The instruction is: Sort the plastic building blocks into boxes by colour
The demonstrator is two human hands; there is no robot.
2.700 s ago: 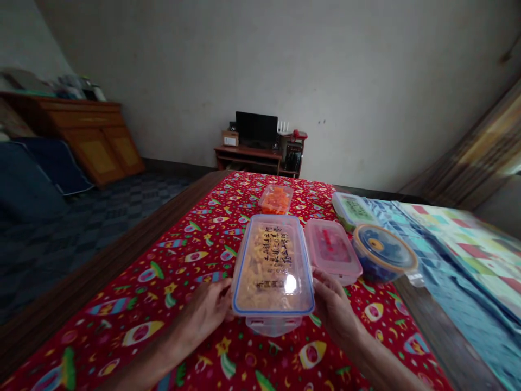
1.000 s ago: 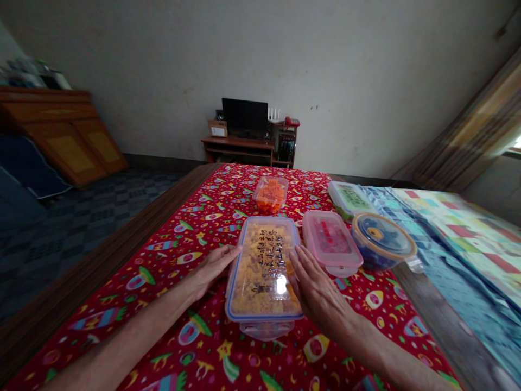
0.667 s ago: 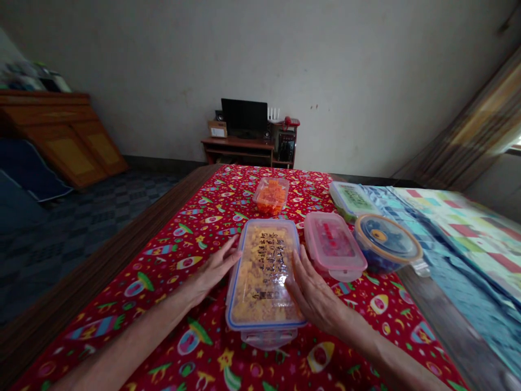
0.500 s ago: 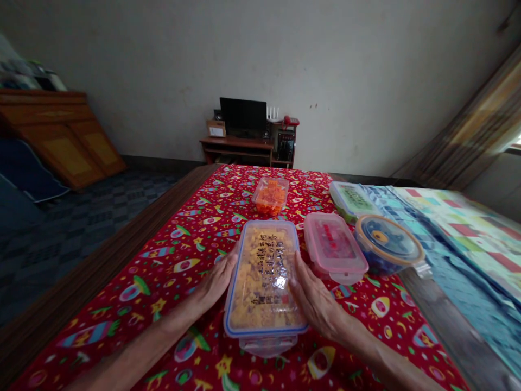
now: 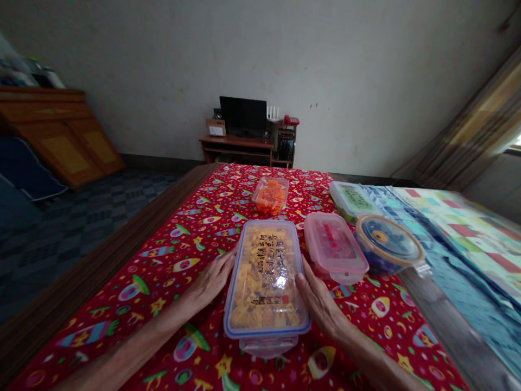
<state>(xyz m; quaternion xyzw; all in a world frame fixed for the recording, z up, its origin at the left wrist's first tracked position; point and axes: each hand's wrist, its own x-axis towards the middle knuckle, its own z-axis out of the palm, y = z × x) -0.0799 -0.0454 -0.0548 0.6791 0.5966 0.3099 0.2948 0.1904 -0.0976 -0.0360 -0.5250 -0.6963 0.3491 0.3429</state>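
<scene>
A clear food container (image 5: 266,277) with a blue-edged lid lies flat on the red patterned tablecloth (image 5: 163,271) in front of me. Yellow pieces show through the lid, which bears dark handwritten-style characters; its front clip hangs loose. My left hand (image 5: 214,279) rests along the container's left side, fingers stretched out, fingertips at its wall. On the other side my right hand (image 5: 319,296) lies open, thumb at the lid's edge, its lower fingers hidden. Just right stands a pink-lidded container (image 5: 336,247). Farther back sits an unlidded box of orange pieces (image 5: 271,195).
A round container (image 5: 388,241) with blue contents and a green-filled container (image 5: 354,201) stand at the right, by a blue cloth (image 5: 459,282). Dark wooden table edge (image 5: 122,233) runs along the left. Beyond are a desk with a monitor (image 5: 243,117) and a wooden cabinet (image 5: 61,141).
Both hands have eased slightly outward from the yellow-filled container. My right thumb has slid off the lid's top to its edge. The container has stayed in place.
</scene>
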